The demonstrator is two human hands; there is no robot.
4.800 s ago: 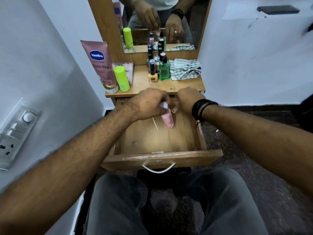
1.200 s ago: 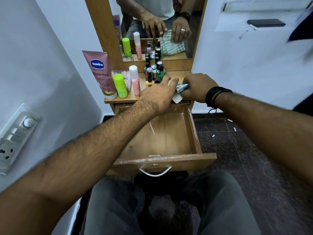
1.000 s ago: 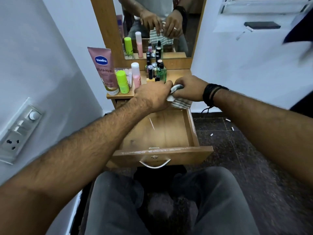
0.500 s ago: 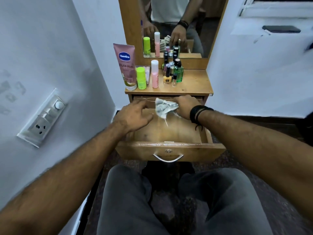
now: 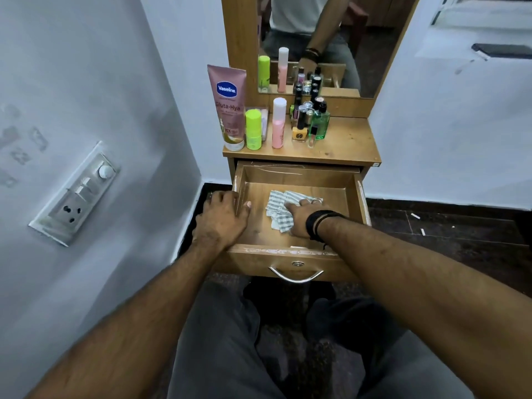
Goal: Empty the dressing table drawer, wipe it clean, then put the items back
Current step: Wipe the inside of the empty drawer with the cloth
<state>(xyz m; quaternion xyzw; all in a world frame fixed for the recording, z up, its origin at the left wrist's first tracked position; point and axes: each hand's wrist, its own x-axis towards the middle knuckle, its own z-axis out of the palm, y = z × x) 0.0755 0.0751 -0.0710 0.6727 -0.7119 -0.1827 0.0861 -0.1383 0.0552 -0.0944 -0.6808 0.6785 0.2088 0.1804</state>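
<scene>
The wooden drawer (image 5: 299, 256) is pulled out. Inside it lies only a green-and-white checked cloth (image 5: 277, 207). My right hand (image 5: 302, 216) presses flat on the cloth against the drawer floor. My left hand (image 5: 223, 218) grips the drawer's left wall, thumb inside. On the tabletop (image 5: 345, 145) stand a pink Vaseline tube (image 5: 229, 106), a lime-green bottle (image 5: 253, 129), a pink bottle with a white cap (image 5: 278, 123), a green glass bottle (image 5: 319, 122) and several nail-polish bottles (image 5: 300, 123).
A mirror (image 5: 319, 44) rises behind the tabletop. A white wall with a switch and socket plate (image 5: 76, 194) is close on the left. My knees in grey trousers (image 5: 218, 341) sit under the drawer front. Dark floor (image 5: 446, 240) with small white scraps lies to the right.
The pink bottle went from the drawer to the tabletop. Both hands took the cloth off the tabletop; my right hand brought it down into the drawer, and my left moved to the drawer's side wall.
</scene>
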